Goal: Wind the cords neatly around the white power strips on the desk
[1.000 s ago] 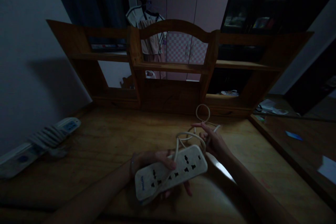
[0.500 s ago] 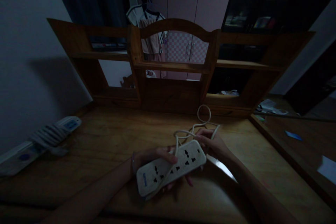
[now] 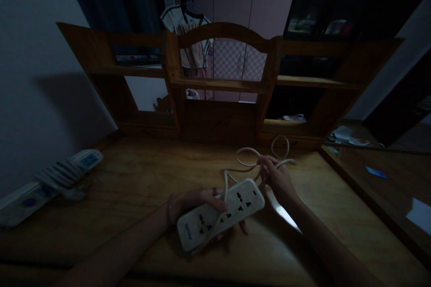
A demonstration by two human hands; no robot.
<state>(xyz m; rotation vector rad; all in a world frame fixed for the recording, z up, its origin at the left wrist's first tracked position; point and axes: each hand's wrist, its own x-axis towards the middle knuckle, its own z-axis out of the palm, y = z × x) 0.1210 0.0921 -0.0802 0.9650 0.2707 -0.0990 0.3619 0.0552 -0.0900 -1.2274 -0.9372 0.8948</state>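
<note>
A white power strip (image 3: 249, 193) with several sockets is tilted above the desk, its right end higher. My left hand (image 3: 212, 199) is wrapped round its middle, thumb on top and fingers beneath. That thumb lies against a stretch of the white cord (image 3: 226, 184) running across the strip's face. Beyond the strip's right end, my right hand (image 3: 274, 172) is closed on the cord in a pinch. Loose loops of cord spread behind and to the right of that hand. The plug cannot be made out.
Another power strip (image 3: 89, 159), its cord wound round it, lies at the left by the wall. A wooden shelf unit (image 3: 218, 121) stands along the back of the wooden desk (image 3: 151, 166). At the right are a blue card (image 3: 376, 172) and white paper (image 3: 419, 215).
My right hand has moved up and slightly right, drawing the cord with it. The cord's loops have shifted and spread. The power strip in my left hand has barely moved.
</note>
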